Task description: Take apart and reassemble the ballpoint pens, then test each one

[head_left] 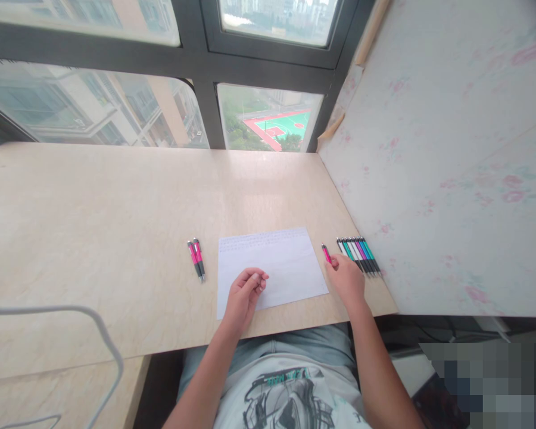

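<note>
My right hand (347,279) is closed on a pink pen (326,252), whose dark clicker end sticks out past the fingers; the rest of it is hidden. It is just left of a row of several click pens (360,256) in teal, white, purple and blue with black grips, and partly covers that row's near left side. Over the lower left of a white sheet of paper (281,256), my left hand (246,292) has its fingers curled together, with nothing visible in them. Small handwriting lines run along the sheet's top. Two pink pens (196,260) lie side by side to the left of the paper.
A pale marble-patterned desk (116,208) runs up to the windows (268,116). The flower-papered wall (438,179) bounds its right side, close to the pen row. A grey metal bar (89,312) curves across the lower left. The desk's front edge meets my lap.
</note>
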